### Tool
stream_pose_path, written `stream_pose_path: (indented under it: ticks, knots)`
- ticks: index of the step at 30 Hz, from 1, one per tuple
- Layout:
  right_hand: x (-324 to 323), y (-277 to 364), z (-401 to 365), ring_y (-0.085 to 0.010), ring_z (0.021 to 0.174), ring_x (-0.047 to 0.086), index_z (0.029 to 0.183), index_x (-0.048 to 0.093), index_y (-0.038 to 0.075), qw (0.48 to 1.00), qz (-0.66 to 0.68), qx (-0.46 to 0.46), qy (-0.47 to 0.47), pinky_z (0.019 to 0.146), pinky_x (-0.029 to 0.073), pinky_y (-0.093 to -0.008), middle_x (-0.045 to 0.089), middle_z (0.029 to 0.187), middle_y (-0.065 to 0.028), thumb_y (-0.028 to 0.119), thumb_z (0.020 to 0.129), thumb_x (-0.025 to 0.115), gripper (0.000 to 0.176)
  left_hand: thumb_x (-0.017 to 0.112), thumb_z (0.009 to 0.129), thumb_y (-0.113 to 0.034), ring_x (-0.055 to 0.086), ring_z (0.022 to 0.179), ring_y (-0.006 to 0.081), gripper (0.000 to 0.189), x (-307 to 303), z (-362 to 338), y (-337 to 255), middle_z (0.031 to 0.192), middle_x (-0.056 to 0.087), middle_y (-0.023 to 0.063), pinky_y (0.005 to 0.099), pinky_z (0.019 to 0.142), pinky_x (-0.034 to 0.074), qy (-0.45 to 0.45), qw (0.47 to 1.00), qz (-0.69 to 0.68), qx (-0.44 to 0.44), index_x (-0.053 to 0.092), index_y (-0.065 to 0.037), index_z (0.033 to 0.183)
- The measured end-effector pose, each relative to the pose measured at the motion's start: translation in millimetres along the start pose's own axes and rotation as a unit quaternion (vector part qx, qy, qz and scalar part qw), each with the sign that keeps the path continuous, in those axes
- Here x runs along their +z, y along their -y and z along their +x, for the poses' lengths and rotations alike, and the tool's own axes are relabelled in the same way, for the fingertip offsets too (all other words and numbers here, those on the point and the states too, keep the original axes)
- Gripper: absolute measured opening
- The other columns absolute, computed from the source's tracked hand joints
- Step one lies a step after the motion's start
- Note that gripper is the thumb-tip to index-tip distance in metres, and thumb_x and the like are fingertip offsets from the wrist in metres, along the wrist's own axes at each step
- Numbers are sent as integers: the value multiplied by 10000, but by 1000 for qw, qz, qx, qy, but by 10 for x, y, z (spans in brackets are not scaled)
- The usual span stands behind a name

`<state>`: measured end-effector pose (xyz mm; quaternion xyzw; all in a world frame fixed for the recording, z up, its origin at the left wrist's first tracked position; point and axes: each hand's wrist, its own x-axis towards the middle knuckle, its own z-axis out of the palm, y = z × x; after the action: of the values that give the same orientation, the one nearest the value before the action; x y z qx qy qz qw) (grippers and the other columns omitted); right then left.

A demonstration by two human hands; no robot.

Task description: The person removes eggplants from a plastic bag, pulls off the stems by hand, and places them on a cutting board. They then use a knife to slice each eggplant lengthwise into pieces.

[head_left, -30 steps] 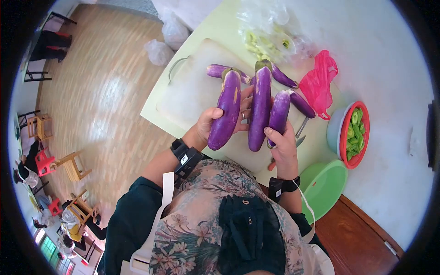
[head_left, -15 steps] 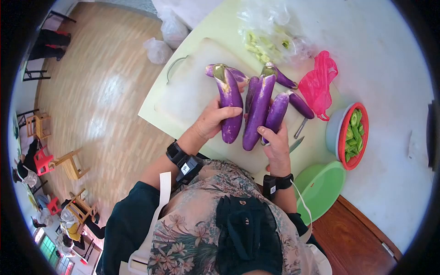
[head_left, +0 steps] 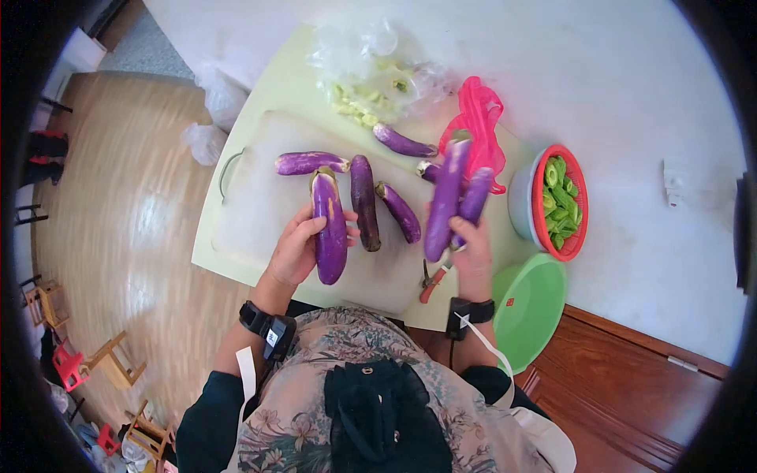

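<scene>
Three eggplants off the board, four or five lying on it.

Left hand is wrapped round a fat eggplant, thumb across the front, fingertips showing on the far side, clamped at its lower half. The long axis runs straight away from the body, green cap at the far end and blunt end toward the chest. It hangs just over the near part of the white cutting board.

Right hand is closed on two at once, a longer eggplant and a shorter eggplant, gripped together by their blunt ends. Both stand up and tilt slightly right, side by side and touching, caps pointing at the pink plastic bag.

Between the hands, flat on the board, lie a dark eggplant and a slim eggplant, both lengthwise and just beside the fat one, nearer the left hand. A crosswise eggplant lies beyond them. One more is near the board's far edge.

A red-handled knife lies on the board just inside the right wrist, the right hand being the closer.

Containers:
- Red colander is nested in a pale bowl and holds cut green vegetable pieces.
- Green basin sits at the table corner, well right of the right hand; only a small red mark shows inside.
- Clear plastic bag at the far side has pale green scraps in it.
</scene>
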<state>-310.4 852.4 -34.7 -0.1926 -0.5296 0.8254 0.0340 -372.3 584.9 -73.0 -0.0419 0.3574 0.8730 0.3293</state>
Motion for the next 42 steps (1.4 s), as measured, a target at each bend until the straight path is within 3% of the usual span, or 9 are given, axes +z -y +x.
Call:
stream_pose_path:
  ticks: [5,11,16,17,24,26,30,32,42]
  knots:
    - [-693,554,539,-229,1041,570,1291,429,-17,941,-186,-216,-182,925,445,-352,555,1163,-120,-53,756,605,565,407,968,-396,657,790,284,494,-64,29,101,943,623,181,393,731,543,56,994,-59,-71,401,-18,1285]
    - [-1435,596,1309,-159,859,574,1232,504,-13,873,-388,-214,-206,802,456,-286,610,1040,-90,35,749,692,521,368,978,-384,647,798,284,490,107,35,33,956,610,180,384,732,536,84,985,-130,-73,395,-9,1292]
    - [-1561,-3,1661,-251,1098,543,1390,348,9,729,-617,-227,-188,942,413,-336,543,1226,-179,178,738,724,771,472,922,-378,631,855,298,526,213,30,-76,1011,588,189,403,779,512,158,970,-178,-47,380,-22,1297]
    - [-1540,-24,1590,-301,1213,475,1426,277,13,745,-631,-87,-198,1000,374,-360,481,1306,-222,235,738,728,852,494,907,-361,622,892,302,528,220,35,-97,1044,577,185,403,802,505,178,969,-166,-30,366,-28,1297]
    - [-2022,-151,1792,-366,1145,516,1395,365,65,799,-572,-168,-77,985,393,-412,516,1259,-232,206,748,709,746,503,883,-356,607,951,321,654,344,39,-108,1107,558,195,410,849,485,144,983,-116,0,256,-36,1397]
    - [-1747,43,1551,-334,1088,560,1317,464,27,646,-707,-232,-170,925,446,-399,571,1177,-210,187,767,693,617,490,894,-397,625,901,319,651,332,68,-84,1059,572,194,403,827,497,148,980,-136,-4,273,-27,1384]
    - [-813,192,981,-266,1027,596,1237,531,-6,757,-591,-203,-191,868,480,-349,599,1130,-171,119,808,651,463,425,931,-428,642,824,304,558,299,70,-99,967,595,178,387,781,508,184,967,-172,-25,370,-10,1296]
    - [-619,39,829,-201,966,619,1190,562,-15,852,-457,-233,-105,815,494,-290,623,1084,-125,56,846,607,355,369,940,-481,647,739,307,581,264,88,-63,876,600,179,382,726,521,182,969,-164,-12,401,-2,1267]
    - [567,-207,124,-169,892,640,1147,580,-47,933,-326,-103,114,816,495,-279,640,1020,-115,69,925,540,254,298,973,-458,638,758,298,537,219,32,-26,900,591,183,385,720,524,198,949,-245,8,421,-13,1247]
